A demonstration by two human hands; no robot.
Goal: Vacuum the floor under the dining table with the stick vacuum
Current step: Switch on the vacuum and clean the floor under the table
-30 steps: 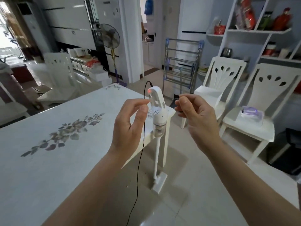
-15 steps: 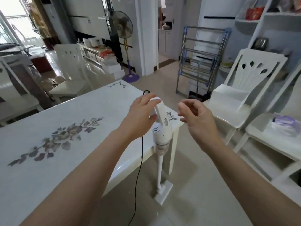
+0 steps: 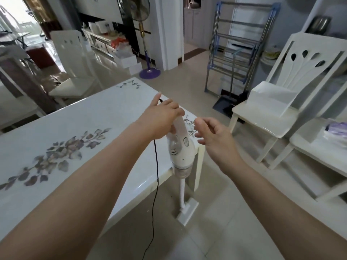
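Our left hand (image 3: 161,117) grips the top handle of the stick vacuum (image 3: 181,152) — the fingers are curled round the handle, with one finger extended forward past its upper end. Our right hand (image 3: 214,141) holds nothing. Its fingers are relaxed and loosely curled, and it sits just beside the vacuum body without touching it.

The vacuum stands nearly upright at the near right corner of the dining table (image 3: 84,124), with its body in front of the table edge. Its tube runs down to the floor head (image 3: 188,211), which rests flat on the tiled floor (image 3: 216,231) beside the table leg (image 3: 200,171).

A black cord (image 3: 155,171) hangs from the handle end — down past the table edge to the floor. A white chair (image 3: 262,121) stands to the right, well apart from the vacuum.
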